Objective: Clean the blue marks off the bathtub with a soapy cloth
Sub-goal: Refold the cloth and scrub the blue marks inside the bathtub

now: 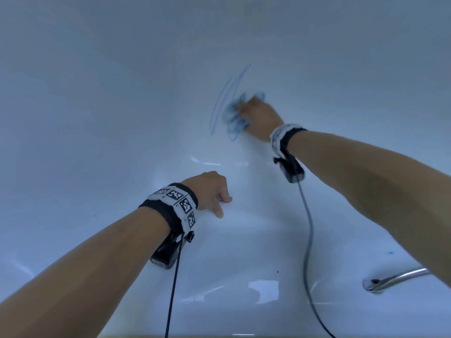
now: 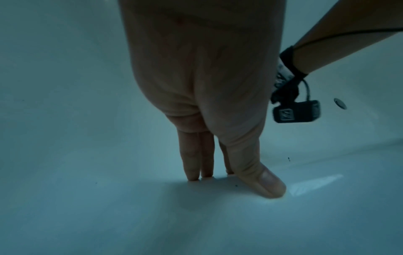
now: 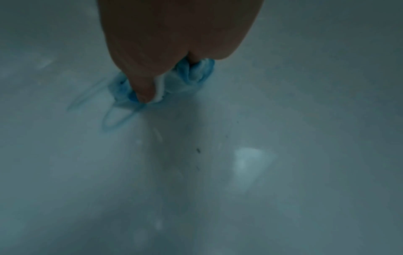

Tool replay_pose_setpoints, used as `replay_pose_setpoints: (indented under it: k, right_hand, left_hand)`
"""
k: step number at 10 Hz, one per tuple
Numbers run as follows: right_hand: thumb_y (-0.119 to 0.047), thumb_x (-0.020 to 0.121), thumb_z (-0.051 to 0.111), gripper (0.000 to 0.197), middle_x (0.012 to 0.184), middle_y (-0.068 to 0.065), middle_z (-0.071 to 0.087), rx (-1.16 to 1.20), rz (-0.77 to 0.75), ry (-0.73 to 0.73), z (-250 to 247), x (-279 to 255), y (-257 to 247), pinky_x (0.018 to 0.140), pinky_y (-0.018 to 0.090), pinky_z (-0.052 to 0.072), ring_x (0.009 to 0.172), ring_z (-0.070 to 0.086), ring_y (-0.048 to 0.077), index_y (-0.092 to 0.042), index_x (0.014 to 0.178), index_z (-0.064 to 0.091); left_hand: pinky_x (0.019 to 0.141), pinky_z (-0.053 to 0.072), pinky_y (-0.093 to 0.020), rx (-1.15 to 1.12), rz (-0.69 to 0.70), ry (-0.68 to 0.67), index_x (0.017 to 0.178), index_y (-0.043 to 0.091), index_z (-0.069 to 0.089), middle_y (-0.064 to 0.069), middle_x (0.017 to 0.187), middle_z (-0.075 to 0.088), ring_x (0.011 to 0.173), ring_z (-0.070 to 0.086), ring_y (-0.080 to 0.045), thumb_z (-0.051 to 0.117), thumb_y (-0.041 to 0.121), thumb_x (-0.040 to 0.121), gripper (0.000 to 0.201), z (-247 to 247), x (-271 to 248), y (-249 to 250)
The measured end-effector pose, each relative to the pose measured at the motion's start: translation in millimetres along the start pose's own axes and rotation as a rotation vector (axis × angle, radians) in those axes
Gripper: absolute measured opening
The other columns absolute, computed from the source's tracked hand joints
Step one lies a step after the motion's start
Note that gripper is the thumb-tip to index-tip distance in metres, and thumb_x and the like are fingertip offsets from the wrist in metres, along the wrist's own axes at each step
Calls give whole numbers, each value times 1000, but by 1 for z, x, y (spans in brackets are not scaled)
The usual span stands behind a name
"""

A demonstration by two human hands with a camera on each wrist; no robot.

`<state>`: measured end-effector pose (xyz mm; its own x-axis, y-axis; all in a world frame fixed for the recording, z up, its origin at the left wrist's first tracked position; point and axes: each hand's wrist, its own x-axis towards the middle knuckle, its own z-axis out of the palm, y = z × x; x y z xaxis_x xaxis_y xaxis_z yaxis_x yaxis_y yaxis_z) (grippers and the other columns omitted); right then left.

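Lower left: our left hand [image 1: 207,189], fingers straight, tips propped on the bathtub [image 1: 97,118] floor, bracing us. Centre right: our right hand [image 1: 261,118] clutches a blue cloth [image 1: 234,114], pressed onto the blue scribbles [image 1: 218,103] to scrub them.

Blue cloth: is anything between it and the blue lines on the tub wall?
Nothing visible. The right hand holds the blue cloth against the tub, right beside the blue lines, with only bare white surface between. The left hand rests lower down, clear of them.
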<state>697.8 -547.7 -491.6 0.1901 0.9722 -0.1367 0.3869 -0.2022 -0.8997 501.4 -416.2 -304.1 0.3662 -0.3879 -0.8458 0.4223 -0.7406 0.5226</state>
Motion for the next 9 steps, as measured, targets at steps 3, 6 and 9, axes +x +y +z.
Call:
replay_pose_setpoints:
  k: [3, 6, 9]
  right_hand:
    - [-30, 91, 54, 37, 120, 12, 71, -649, 664, 250, -86, 37, -28, 95, 39, 52, 112, 65, 34, -20, 124, 68]
    - [-35, 86, 60, 38, 133, -2, 65, -644, 130, -662, -30, 16, -70, 100, 39, 49, 123, 58, 26, -28, 122, 70]
    - [-23, 95, 53, 35, 126, 15, 67, -523, 557, -21, -6, 61, -68, 102, 39, 47, 119, 61, 35, -17, 127, 67]
  left_hand:
    - [63, 45, -13, -40, 26, 5, 116, 15, 73, 17, 91, 57, 87, 46, 12, 83, 20, 77, 40, 4, 4, -9]
    - [54, 34, -3, -18, 28, -7, 119, 13, 71, 2, 106, 73, 81, 64, 7, 84, 20, 77, 44, 4, 6, -11]
    - [56, 34, -9, -1, 42, -15, 118, 12, 72, 4, 77, 67, 58, 51, -11, 82, 22, 79, 41, 4, 4, -12]
